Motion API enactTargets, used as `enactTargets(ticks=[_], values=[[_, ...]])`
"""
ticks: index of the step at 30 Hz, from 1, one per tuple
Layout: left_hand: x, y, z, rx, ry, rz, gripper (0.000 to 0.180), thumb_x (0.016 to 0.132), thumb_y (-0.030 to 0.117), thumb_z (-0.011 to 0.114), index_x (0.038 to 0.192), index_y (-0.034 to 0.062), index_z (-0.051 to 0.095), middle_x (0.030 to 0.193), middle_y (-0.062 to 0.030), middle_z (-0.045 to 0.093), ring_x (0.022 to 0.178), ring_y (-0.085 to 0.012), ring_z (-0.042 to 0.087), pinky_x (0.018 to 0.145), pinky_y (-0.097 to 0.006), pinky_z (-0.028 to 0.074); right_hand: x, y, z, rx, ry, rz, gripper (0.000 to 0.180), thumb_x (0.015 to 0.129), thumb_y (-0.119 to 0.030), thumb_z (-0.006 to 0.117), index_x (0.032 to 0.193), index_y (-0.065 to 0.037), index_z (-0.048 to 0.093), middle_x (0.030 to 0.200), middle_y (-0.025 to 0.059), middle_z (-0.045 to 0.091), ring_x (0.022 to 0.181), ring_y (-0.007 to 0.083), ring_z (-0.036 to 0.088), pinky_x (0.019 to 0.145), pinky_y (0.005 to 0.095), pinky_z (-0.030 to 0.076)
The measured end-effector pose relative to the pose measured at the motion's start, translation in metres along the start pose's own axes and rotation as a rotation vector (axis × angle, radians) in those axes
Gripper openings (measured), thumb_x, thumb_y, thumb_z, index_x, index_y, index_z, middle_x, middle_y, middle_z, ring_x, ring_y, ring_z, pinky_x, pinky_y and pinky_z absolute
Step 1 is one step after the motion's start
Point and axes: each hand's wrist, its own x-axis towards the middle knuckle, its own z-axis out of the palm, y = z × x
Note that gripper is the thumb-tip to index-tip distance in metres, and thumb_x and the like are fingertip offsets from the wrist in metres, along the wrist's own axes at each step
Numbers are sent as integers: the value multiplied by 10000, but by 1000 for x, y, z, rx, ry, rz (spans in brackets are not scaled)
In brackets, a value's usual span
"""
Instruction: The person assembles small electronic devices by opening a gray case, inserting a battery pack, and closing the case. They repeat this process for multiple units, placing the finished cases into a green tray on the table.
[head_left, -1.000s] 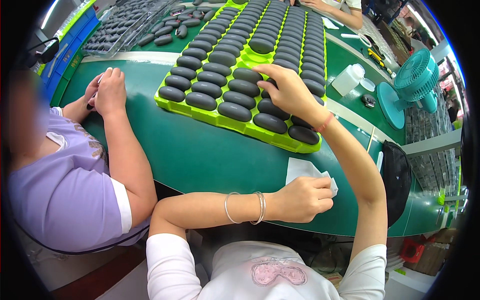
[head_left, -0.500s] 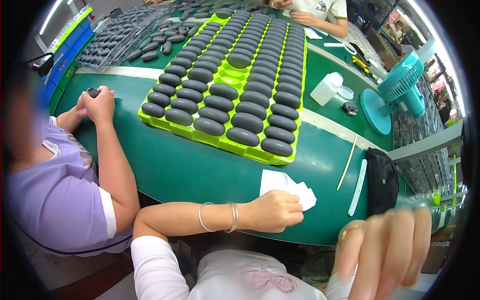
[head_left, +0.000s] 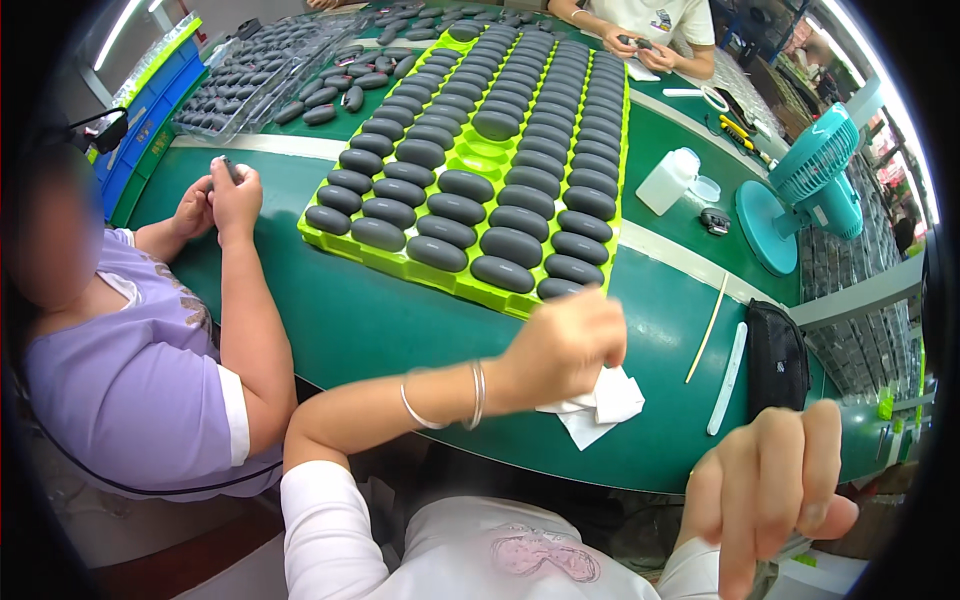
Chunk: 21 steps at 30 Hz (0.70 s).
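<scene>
My left hand (head_left: 568,345), blurred by motion, is raised over a folded white wipe (head_left: 618,398) near the table's front edge. Its fingers are curled closed, and whatever may be in them is hidden. The hand hides part of the wipe and the near corner of a lime-green tray (head_left: 385,253). Rows of smooth dark grey oval pieces (head_left: 515,248) fill most of that tray, with a vacant slot around its middle. At the lower right, my right hand (head_left: 768,475) is held up close to the camera. Its fingers are bent and apart, with nothing visible in them.
A co-worker (head_left: 140,370) sits at left, holding a small dark piece; another person's hands (head_left: 640,48) work across the table. On the right are a thin stick (head_left: 707,328), a pale flat strip (head_left: 727,378), a black pouch (head_left: 778,355), a white bottle (head_left: 668,182) and a teal fan (head_left: 815,190).
My left hand has risen off the wipe toward the tray; the wipe now lies differently folded. My right hand's fingers have bent further. The far person's hands have come together around dark pieces.
</scene>
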Motion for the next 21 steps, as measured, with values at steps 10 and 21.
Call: enactTargets(ticks=[10,21], values=[[89,-189,-239,1134,212,-542,231,803,256,623,918,68,690,899,-165,691,846,-337,674,754,-418,524,-56,37,-98,-1060,615,262,96,864,-2,622,951,-4,581,784,70,609,585,98,556,517,226,415],[56,-339,-356,1464,-104,-1336,304,792,333,629,894,57,704,933,-208,678,888,-365,665,789,-445,515,-72,34,-136,-1458,572,277,98,838,24,632,930,1,657,718,76,647,582,126,615,498,227,446]])
